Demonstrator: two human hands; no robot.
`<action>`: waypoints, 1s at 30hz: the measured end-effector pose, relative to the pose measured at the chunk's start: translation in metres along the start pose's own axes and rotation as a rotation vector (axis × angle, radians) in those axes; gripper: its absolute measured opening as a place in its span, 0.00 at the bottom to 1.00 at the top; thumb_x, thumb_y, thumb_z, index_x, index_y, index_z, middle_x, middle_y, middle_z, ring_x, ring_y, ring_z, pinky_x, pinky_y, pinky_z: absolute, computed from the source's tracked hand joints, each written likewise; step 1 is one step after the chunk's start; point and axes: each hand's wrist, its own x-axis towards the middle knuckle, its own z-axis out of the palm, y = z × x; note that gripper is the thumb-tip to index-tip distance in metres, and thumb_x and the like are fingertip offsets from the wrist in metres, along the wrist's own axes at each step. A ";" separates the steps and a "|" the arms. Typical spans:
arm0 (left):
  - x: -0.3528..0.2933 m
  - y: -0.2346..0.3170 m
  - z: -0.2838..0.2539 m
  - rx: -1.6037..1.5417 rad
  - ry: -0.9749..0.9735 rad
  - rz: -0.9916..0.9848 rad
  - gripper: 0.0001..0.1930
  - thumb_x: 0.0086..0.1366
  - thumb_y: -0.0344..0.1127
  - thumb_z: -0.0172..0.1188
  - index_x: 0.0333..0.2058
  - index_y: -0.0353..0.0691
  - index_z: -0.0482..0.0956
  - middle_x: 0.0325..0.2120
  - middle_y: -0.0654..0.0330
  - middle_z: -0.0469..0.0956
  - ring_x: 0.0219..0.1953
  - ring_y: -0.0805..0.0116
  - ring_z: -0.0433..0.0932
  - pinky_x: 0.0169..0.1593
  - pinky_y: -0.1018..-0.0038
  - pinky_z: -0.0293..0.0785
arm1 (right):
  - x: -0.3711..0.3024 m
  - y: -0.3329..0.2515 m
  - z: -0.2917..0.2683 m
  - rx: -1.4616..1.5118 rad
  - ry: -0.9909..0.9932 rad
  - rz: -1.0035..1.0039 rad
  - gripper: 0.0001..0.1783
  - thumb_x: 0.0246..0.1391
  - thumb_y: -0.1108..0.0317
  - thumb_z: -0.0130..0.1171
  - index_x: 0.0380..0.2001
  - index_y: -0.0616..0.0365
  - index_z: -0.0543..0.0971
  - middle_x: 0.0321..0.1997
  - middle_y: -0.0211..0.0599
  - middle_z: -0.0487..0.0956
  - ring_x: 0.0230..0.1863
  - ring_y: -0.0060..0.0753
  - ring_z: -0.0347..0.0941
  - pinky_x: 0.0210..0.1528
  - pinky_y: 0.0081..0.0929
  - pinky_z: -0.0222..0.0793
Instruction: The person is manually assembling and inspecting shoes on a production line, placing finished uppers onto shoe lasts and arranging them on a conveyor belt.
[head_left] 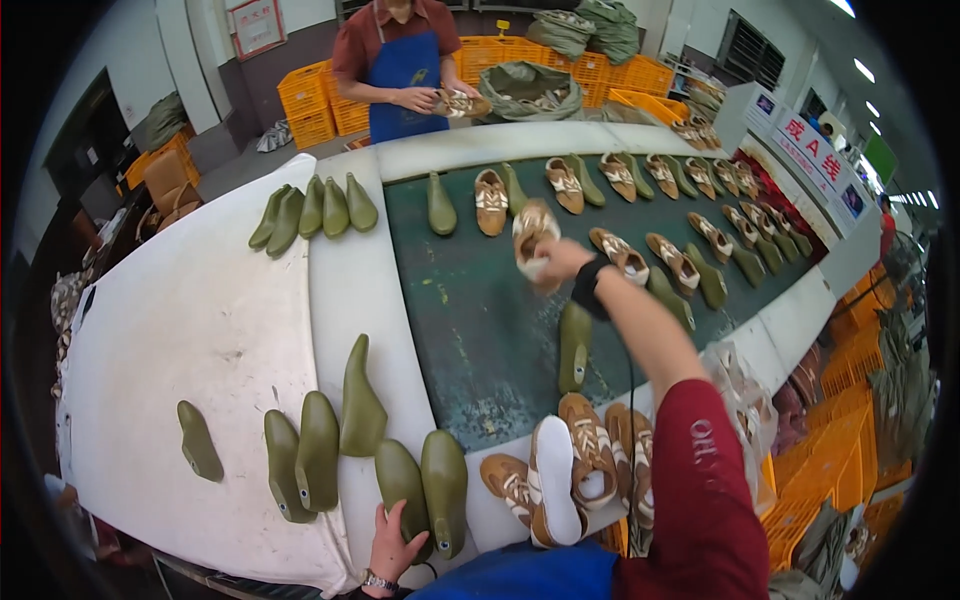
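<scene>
My right hand (562, 262), a black band at its wrist, reaches over the green conveyor belt (470, 330). Its fingers are closed on the heel end of a brown shoe upper (533, 232) with white stripes, held above the belt. Just nearer lies a single green shoe last (574, 345). At the near edge my left hand (392, 540), wearing a watch, rests with fingers apart against the side of another green last (403, 485). A second last (443, 490) stands right beside that one. More brown uppers (587, 450) and a white insole-shaped piece (553, 470) lie to the right.
Further lasts sit on the white tabletop (200, 330) at left. Along the belt, rows of uppers paired with lasts (585, 180) run toward a white machine housing (800, 150). Across the table a co-worker in a blue apron (405, 85) holds a shoe. Orange crates (820, 450) stand at right.
</scene>
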 end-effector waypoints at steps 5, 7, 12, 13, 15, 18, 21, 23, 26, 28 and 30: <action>-0.002 -0.018 0.011 -0.322 -0.030 -0.130 0.42 0.44 0.35 0.67 0.56 0.37 0.55 0.49 0.43 0.65 0.50 0.49 0.68 0.53 0.65 0.66 | 0.012 0.007 0.100 0.052 0.005 0.128 0.18 0.39 0.67 0.61 0.38 0.50 0.77 0.36 0.43 0.77 0.42 0.45 0.73 0.46 0.35 0.67; -0.003 -0.021 0.013 -0.425 -0.044 -0.187 0.42 0.44 0.34 0.67 0.57 0.36 0.55 0.49 0.43 0.66 0.50 0.50 0.69 0.53 0.66 0.66 | -0.001 0.004 0.113 0.128 0.128 0.188 0.17 0.42 0.72 0.57 0.40 0.50 0.77 0.42 0.46 0.74 0.45 0.47 0.71 0.49 0.34 0.66; -0.002 -0.021 0.014 -0.419 -0.056 -0.189 0.41 0.44 0.33 0.65 0.57 0.36 0.54 0.49 0.45 0.68 0.50 0.54 0.69 0.52 0.68 0.66 | -0.009 0.024 0.088 -0.046 -0.072 0.081 0.17 0.41 0.70 0.56 0.40 0.54 0.77 0.41 0.46 0.77 0.46 0.44 0.72 0.48 0.35 0.68; -0.006 -0.021 0.012 -0.410 -0.058 -0.192 0.41 0.44 0.33 0.65 0.57 0.36 0.54 0.49 0.45 0.68 0.50 0.54 0.69 0.52 0.68 0.66 | -0.008 0.021 0.079 -0.047 -0.073 0.044 0.18 0.41 0.72 0.55 0.40 0.54 0.77 0.41 0.46 0.77 0.46 0.45 0.72 0.47 0.35 0.68; -0.005 -0.020 0.010 -0.494 -0.049 -0.216 0.41 0.45 0.33 0.64 0.57 0.36 0.53 0.48 0.45 0.68 0.50 0.54 0.70 0.52 0.69 0.67 | -0.023 0.004 0.050 -0.021 -0.090 -0.053 0.20 0.40 0.74 0.52 0.41 0.55 0.77 0.41 0.46 0.77 0.45 0.46 0.72 0.47 0.35 0.68; 0.002 -0.029 0.017 -0.471 -0.047 -0.142 0.40 0.46 0.34 0.64 0.58 0.37 0.53 0.48 0.45 0.69 0.49 0.55 0.71 0.51 0.69 0.67 | -0.086 -0.031 -0.020 0.014 -0.120 -0.161 0.21 0.39 0.75 0.51 0.42 0.56 0.76 0.41 0.46 0.77 0.44 0.46 0.73 0.46 0.36 0.67; 0.005 -0.013 0.011 -0.422 -0.063 -0.134 0.40 0.47 0.36 0.63 0.58 0.40 0.53 0.46 0.45 0.70 0.48 0.54 0.71 0.50 0.69 0.67 | -0.152 -0.062 -0.062 -0.007 -0.147 -0.236 0.20 0.41 0.71 0.52 0.42 0.56 0.76 0.39 0.46 0.78 0.42 0.45 0.74 0.45 0.34 0.68; 0.003 -0.008 0.007 -0.369 -0.087 -0.096 0.40 0.47 0.35 0.63 0.58 0.39 0.53 0.46 0.44 0.70 0.48 0.53 0.71 0.50 0.68 0.67 | -0.202 -0.078 -0.081 -0.044 -0.211 -0.283 0.20 0.44 0.68 0.52 0.44 0.56 0.75 0.37 0.45 0.78 0.40 0.44 0.74 0.42 0.35 0.69; 0.003 -0.011 0.012 -0.332 -0.053 -0.007 0.40 0.47 0.35 0.62 0.58 0.40 0.52 0.46 0.44 0.70 0.48 0.52 0.71 0.50 0.67 0.67 | -0.262 -0.114 -0.072 0.122 -0.274 -0.479 0.22 0.45 0.65 0.55 0.46 0.56 0.73 0.39 0.44 0.78 0.40 0.45 0.74 0.41 0.36 0.69; -0.005 -0.030 0.016 -0.395 -0.050 -0.049 0.41 0.47 0.35 0.61 0.59 0.43 0.51 0.46 0.43 0.70 0.48 0.52 0.71 0.50 0.66 0.67 | -0.297 -0.136 -0.048 0.209 -0.449 -0.579 0.21 0.45 0.68 0.54 0.46 0.59 0.72 0.37 0.49 0.77 0.38 0.49 0.73 0.40 0.38 0.67; -0.009 -0.028 0.013 -0.357 -0.079 -0.104 0.42 0.47 0.36 0.61 0.59 0.45 0.50 0.46 0.42 0.70 0.48 0.52 0.71 0.51 0.66 0.67 | -0.347 -0.159 -0.031 0.221 -0.657 -0.559 0.20 0.44 0.68 0.54 0.45 0.59 0.73 0.34 0.50 0.77 0.37 0.50 0.72 0.39 0.39 0.67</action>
